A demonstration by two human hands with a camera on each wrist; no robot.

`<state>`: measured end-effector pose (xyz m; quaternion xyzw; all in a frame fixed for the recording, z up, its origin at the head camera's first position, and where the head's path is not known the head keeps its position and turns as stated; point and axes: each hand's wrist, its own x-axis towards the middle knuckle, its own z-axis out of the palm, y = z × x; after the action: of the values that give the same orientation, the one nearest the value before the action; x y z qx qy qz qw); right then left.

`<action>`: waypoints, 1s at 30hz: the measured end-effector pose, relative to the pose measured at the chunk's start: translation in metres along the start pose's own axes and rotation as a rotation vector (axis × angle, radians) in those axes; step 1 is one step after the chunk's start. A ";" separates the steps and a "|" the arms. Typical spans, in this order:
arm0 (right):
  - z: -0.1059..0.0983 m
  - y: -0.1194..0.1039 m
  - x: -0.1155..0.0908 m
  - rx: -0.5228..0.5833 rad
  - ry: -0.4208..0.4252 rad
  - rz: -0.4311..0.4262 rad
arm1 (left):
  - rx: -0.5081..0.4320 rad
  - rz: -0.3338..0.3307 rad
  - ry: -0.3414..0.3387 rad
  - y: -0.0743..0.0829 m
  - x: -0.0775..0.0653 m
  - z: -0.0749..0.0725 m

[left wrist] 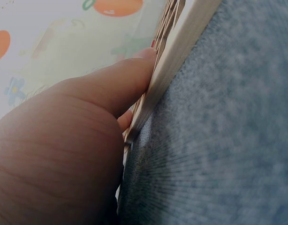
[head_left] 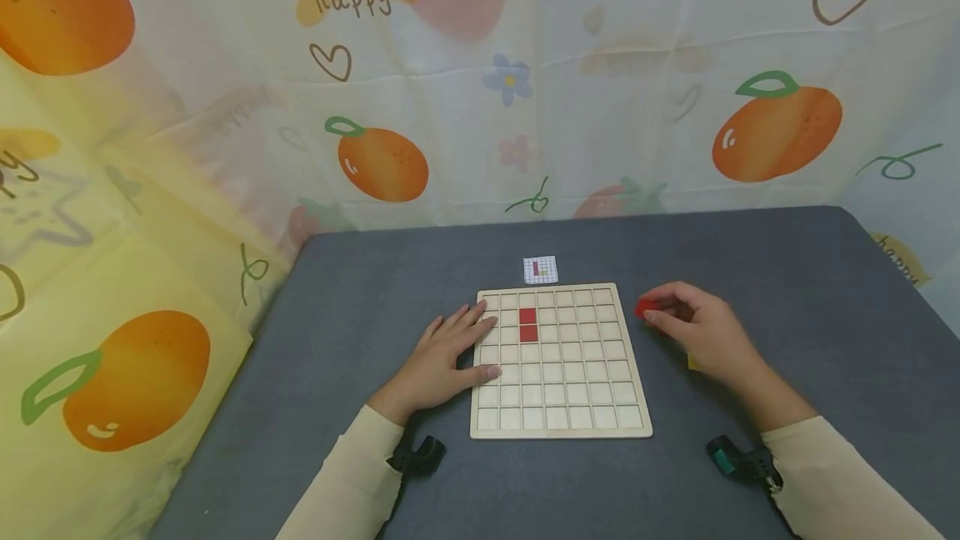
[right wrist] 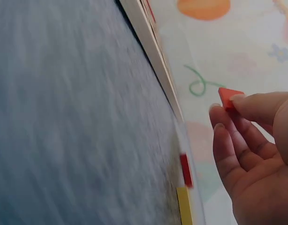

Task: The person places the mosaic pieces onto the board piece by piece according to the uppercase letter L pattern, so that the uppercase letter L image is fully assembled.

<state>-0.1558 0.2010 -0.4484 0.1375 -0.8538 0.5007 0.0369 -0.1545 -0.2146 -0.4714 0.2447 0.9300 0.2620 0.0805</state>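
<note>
On the board (head_left: 585, 372), the left edge is blocked by the left grip (head_left: 438, 361); the right half is left uncovered.

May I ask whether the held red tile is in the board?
Out: the right hand's grip holds the red tile above the table, beside the board.
</note>
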 end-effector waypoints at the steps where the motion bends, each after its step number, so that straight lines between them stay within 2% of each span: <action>1: 0.003 -0.002 0.000 0.006 -0.003 -0.003 | 0.001 0.000 0.000 0.000 0.000 0.000; 20: 0.051 -0.023 0.002 0.087 -0.096 -0.026 | -0.001 -0.002 -0.002 0.001 -0.001 -0.002; 30: 0.078 -0.033 0.004 0.095 -0.160 0.005 | 0.004 -0.010 -0.001 0.002 0.000 -0.001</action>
<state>-0.1452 0.1173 -0.4581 0.1765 -0.8295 0.5284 -0.0391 -0.1537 -0.2136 -0.4699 0.2405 0.9317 0.2595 0.0817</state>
